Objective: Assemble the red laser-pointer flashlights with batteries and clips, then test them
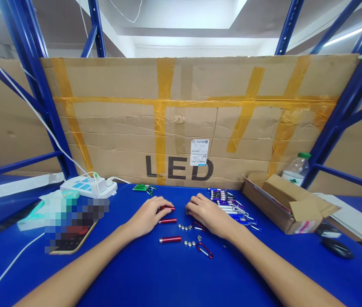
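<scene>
along the near part of the blue counter (142, 273), a red tube (171, 239) is laid with its long axis running left to right, its silver end pointed left. just right of it, three silver discs (190, 244) are lined up, and a red carabiner (204, 251) is slanted from upper left to lower right. farther back, a second red tube (168, 221) is set nearly parallel, its silver end also left, with a row of smaller discs (186, 228) to its right. beyond that, a third red tube (170, 209), roughly crosswise too, is pinched between the thumb and bent fingers of the left hand (153, 214). the right hand (206, 212) is held palm down, fingers curled; whether anything is gripped there cannot be told. farthest off, an upright cardboard panel (120, 128) is seen.
</scene>
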`<act>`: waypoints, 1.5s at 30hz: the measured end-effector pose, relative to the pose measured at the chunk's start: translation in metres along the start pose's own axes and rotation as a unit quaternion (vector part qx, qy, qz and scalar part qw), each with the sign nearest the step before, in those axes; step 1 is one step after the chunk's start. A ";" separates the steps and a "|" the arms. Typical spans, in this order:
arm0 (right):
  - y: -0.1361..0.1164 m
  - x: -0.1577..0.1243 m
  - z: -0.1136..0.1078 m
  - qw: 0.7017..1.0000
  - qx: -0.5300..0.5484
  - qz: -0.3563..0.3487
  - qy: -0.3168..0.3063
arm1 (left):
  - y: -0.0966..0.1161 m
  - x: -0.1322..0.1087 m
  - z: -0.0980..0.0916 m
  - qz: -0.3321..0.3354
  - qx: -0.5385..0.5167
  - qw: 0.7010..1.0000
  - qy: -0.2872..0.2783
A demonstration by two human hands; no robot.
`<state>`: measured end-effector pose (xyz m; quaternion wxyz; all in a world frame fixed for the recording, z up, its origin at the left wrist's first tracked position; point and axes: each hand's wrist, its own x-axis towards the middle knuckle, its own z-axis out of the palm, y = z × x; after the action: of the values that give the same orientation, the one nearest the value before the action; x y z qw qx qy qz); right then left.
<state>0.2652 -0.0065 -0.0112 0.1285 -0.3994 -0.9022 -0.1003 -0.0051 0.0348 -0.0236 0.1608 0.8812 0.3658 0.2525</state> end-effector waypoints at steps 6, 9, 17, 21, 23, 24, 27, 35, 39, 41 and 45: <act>0.002 -0.005 -0.004 0.999 0.049 0.013 0.000 | -0.003 -0.001 0.000 0.005 0.004 1.000 -0.007; 0.003 -0.007 -0.007 0.998 0.059 0.018 0.011 | -0.002 -0.001 0.000 0.021 0.009 1.000 -0.009; 0.000 -0.005 -0.009 0.996 0.093 0.010 0.013 | -0.004 -0.001 0.002 0.025 0.019 0.999 -0.012; 0.001 -0.004 -0.007 0.995 0.095 0.007 0.011 | 0.000 0.002 0.004 0.013 0.007 1.000 -0.008; 0.003 -0.003 -0.005 0.996 0.090 0.004 0.009 | 0.003 0.004 0.004 0.010 0.004 1.000 -0.012; 0.005 -0.003 -0.003 0.996 0.087 0.003 0.008 | 0.005 0.005 0.004 0.012 0.008 1.000 -0.012; 0.007 -0.002 -0.001 0.997 0.075 0.004 0.006 | 0.008 0.008 0.004 0.017 0.014 1.000 -0.011; 0.008 -0.001 -0.001 0.998 0.056 0.020 -0.004 | 0.010 0.012 0.007 0.027 0.013 0.999 -0.014; 0.011 -0.002 -0.001 0.998 0.048 0.026 -0.012 | 0.014 0.013 0.008 0.029 0.016 0.999 -0.026; 0.013 -0.002 -0.001 0.998 0.047 0.025 -0.011 | 0.014 0.013 0.008 0.034 0.013 0.999 -0.024; 0.013 -0.002 0.001 0.998 0.051 0.023 0.001 | 0.011 0.014 0.007 0.041 0.010 0.999 -0.012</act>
<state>0.2763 0.0011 -0.0117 0.1518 -0.4131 -0.8964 -0.0514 0.0133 0.0374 -0.0194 0.1462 0.9000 0.3298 0.2445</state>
